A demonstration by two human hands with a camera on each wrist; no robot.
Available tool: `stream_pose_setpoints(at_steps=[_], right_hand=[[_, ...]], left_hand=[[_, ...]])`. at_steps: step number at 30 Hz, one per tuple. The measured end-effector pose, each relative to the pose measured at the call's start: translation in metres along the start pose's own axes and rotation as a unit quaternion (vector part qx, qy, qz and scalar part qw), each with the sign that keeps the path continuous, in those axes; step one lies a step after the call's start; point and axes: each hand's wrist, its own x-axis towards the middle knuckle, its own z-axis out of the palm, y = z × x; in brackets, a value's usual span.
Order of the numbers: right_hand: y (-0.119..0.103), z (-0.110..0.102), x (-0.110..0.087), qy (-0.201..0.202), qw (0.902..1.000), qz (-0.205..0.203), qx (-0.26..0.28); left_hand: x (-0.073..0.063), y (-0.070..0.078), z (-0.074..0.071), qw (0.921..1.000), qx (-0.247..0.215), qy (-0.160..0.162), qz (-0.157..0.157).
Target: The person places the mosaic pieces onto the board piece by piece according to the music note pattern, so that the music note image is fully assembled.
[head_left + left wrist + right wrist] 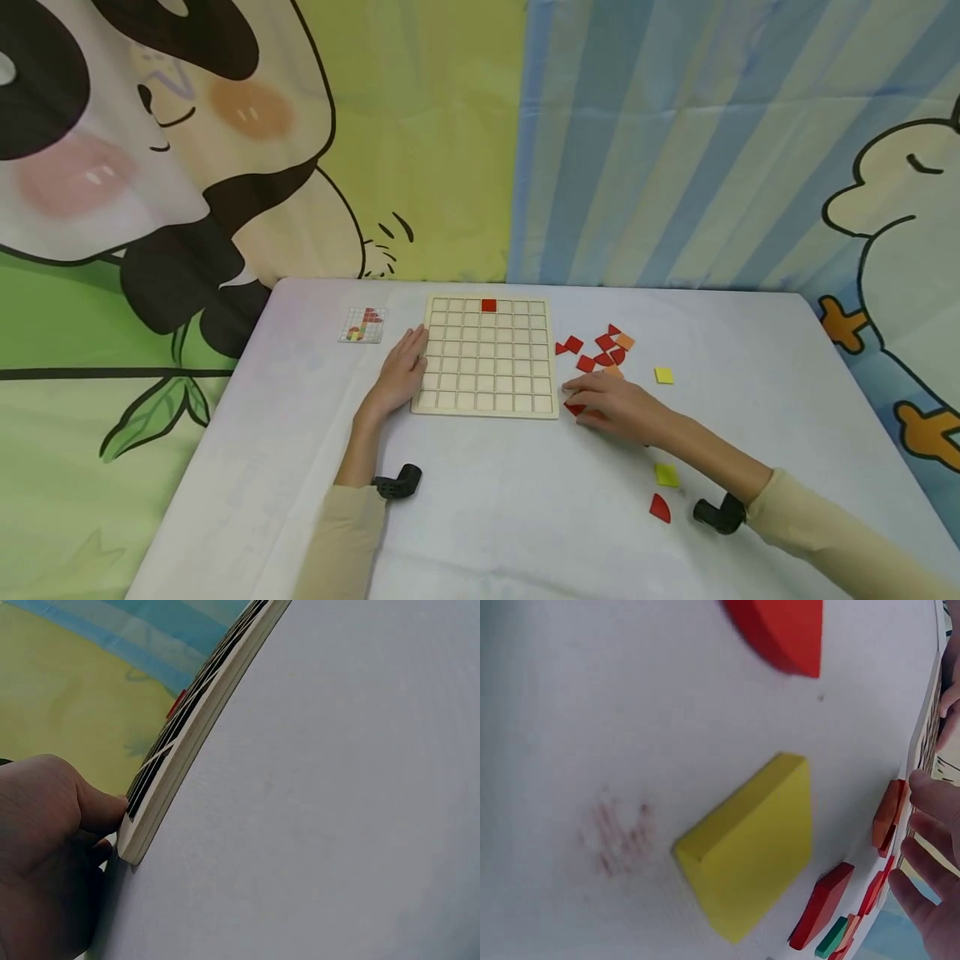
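Observation:
A light wooden grid board (487,358) lies on the table with one red square (489,306) in its top row. My left hand (401,371) rests along the board's left edge. In the left wrist view, the left thumb (101,810) touches the board's corner. To the right of the board, my right hand (618,407) hovers low over a red piece (574,408), partly covered by the fingers. Loosely spread fingers show in the right wrist view, beside an orange-red piece (889,814); no piece is visibly held.
Several red and orange pieces (604,342) lie right of the board. Yellow squares (663,376) and a red quarter circle (660,508) lie farther out. A green piece (831,937) shows in the right wrist view. A pattern card (363,326) lies left of the board.

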Motion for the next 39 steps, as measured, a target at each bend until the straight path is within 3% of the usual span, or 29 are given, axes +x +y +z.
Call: stream_pose_setpoints(at_steps=[9,14,18,21,23,26,29,33,39], right_hand=[[0.008,0.001,0.007,-0.044,0.9989,0.013,0.009],[0.012,0.003,0.007,-0.036,0.9989,-0.029,-0.004],[0.019,-0.001,0.011,0.002,0.9941,-0.101,-0.040],[0.026,-0.010,0.022,0.061,0.9900,-0.120,-0.042],[0.028,-0.016,0.036,0.098,0.9895,-0.104,-0.022],[0.027,-0.018,0.068,0.114,0.9917,-0.057,0.014],[0.026,-0.012,0.109,0.100,0.9941,-0.026,0.032],[0.028,0.001,0.158,0.069,0.9972,-0.022,0.019],[0.032,0.014,0.193,0.029,0.9995,-0.008,-0.014]], left_hand=[[0.001,0.001,-0.001,0.9999,0.011,0.001,-0.001],[0.001,0.000,-0.001,0.9999,0.017,0.001,-0.001],[0.001,0.000,-0.001,0.9999,0.014,0.002,0.004],[0.001,0.000,-0.001,0.9999,0.011,0.002,0.007],[0.002,0.000,0.000,0.9999,0.011,0.001,0.007],[0.001,0.000,0.000,0.9999,0.015,-0.003,0.003],[0.002,0.000,-0.001,0.9998,0.018,-0.003,0.006],[0.002,0.002,-0.003,0.9999,0.012,0.002,0.008],[-0.001,0.001,-0.002,0.9999,0.011,-0.001,0.003]])
